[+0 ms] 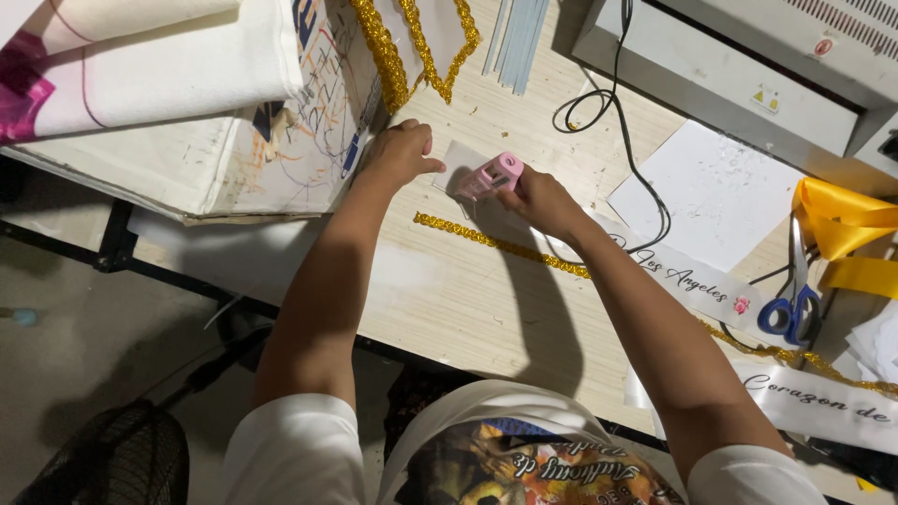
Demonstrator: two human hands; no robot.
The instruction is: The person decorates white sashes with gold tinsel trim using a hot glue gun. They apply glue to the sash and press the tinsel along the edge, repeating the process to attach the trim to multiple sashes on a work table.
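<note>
Blue-handled scissors [793,309] lie near the desk's [449,299] right edge beside yellow ribbon [842,224]; a black cable [617,112] loops toward the far edge — a grey machine [748,65], perhaps a laminator.

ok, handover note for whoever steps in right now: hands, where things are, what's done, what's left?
Left hand: pressed flat on the small pale card on the wooden table, holding it down.
Right hand: gripping the pink handheld tool, its tip on the card.
Gold trim strip lies just below the card, loose. Blue scissors and printed white ribbons sit to the right.
Done: card positioned, tool applied.
Left: trim is not on the card yet.
</note>
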